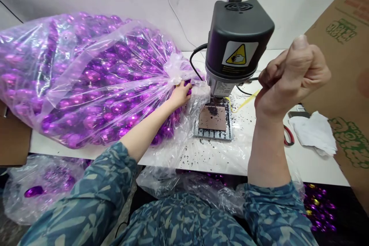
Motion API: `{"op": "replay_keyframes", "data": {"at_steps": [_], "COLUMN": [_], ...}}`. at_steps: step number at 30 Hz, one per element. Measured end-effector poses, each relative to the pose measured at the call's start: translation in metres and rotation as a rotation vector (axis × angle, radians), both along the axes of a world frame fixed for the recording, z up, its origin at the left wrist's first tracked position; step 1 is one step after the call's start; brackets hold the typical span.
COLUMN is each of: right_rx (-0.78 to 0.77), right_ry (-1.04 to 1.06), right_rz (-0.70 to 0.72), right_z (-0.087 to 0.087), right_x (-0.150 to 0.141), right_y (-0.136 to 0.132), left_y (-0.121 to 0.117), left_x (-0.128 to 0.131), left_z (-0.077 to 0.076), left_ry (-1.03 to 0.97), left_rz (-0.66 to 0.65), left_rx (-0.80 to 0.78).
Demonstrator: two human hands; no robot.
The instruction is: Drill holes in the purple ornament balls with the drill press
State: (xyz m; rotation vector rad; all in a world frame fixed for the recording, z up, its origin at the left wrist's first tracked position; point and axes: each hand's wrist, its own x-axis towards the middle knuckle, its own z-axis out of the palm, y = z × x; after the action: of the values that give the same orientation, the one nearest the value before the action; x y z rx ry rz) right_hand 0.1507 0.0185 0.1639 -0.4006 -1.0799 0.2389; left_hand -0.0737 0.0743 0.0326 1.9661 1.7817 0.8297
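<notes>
My left hand (181,94) is at the gathered neck of a big clear plastic bag (174,64), its fingers curled on a shiny purple bead (188,84). Faceted purple beads (95,77) fill the bag. My right hand (294,73) is raised as a fist to the right of a black drill press (242,34). A short dark lever (253,79) runs from the machine to this fist; its grip is hidden inside the fingers. Beneath the drill head lies a brown square plate (212,118) on a slotted metal base (227,135), with dark shavings on top.
Dark shavings dot the white table (239,153). To the right are red-handled scissors (288,136), a crumpled white cloth (314,132) and a tall cardboard box (343,84). Loose plastic film (190,188) hangs over the front edge. More purple pieces (319,207) lie below.
</notes>
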Motion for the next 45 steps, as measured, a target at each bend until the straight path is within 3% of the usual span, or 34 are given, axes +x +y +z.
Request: {"op": "replay_keyframes", "data": {"at_steps": [2, 6, 9, 14, 21, 27, 39, 45], "right_rx": [0.026, 0.018, -0.006, 0.006, 0.013, 0.024, 0.003, -0.049], "right_ry": [0.019, 0.005, -0.007, -0.015, -0.026, -0.027, -0.059, -0.082], "right_rz": [0.03, 0.049, 0.037, 0.028, 0.006, -0.013, -0.076, -0.084], "right_z": [-0.001, -0.003, -0.003, -0.005, -0.006, -0.007, -0.009, -0.009], "right_x": [0.0, 0.001, 0.001, 0.0, -0.001, -0.001, -0.004, -0.003], "right_y": [0.0, -0.002, -0.003, -0.005, -0.004, -0.003, -0.007, -0.008], "left_y": [-0.015, -0.058, -0.086, -0.097, -0.075, -0.065, -0.068, -0.079], "left_x": [0.002, 0.011, 0.019, 0.028, 0.039, 0.05, 0.051, 0.061], "left_z": [0.006, 0.01, 0.004, -0.009, -0.038, -0.058, -0.069, -0.069], "left_ry": [-0.312, -1.035, -1.257, -1.244, -1.122, -1.051, -0.891, -0.766], "left_rz": [-0.043, -0.126, -0.112, -0.109, -0.056, -0.168, -0.367, -0.358], "left_rx": [-0.025, -0.349, -0.511, -0.485, -0.223, -0.177, -0.118, -0.047]}}
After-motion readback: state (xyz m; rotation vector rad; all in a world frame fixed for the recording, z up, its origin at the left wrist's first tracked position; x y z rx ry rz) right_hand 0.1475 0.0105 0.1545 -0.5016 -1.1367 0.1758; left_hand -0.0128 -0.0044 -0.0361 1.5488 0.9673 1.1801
